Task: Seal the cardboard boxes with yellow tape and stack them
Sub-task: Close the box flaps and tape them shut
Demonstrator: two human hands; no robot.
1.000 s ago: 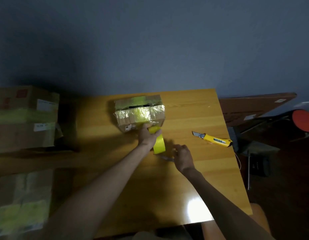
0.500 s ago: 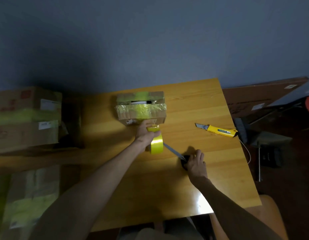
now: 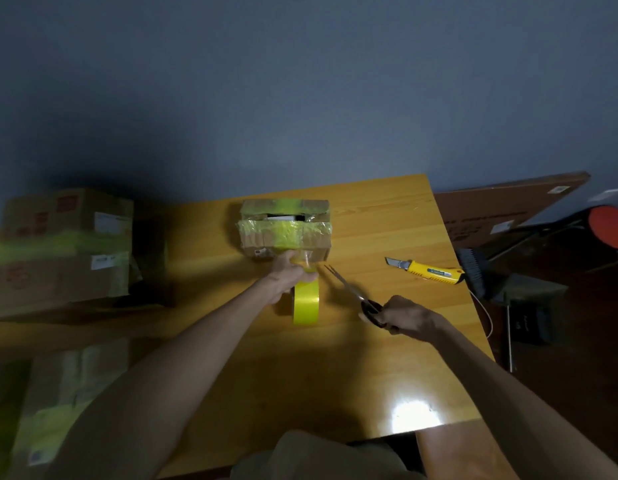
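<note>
The left hand [image 3: 288, 275] grips the tape [image 3: 306, 303] by the box [image 3: 285, 230]. The right hand [image 3: 409, 315] holds open scissors [image 3: 349, 289].

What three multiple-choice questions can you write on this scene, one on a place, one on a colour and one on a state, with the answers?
1. Where is the utility knife, relative to the cardboard box?
A. on top of it
B. on the table, to its right
C. inside it

2. What colour is the tape roll?
A. red
B. blue
C. yellow

3. What is the right hand doing?
A. resting flat and empty
B. gripping the scissors
C. pressing on the box

Answers:
1 B: the knife lies on bare wood near the table's right edge.
2 C: the roll shines yellow.
3 B: its fingers are curled round the scissors' handles.
</note>
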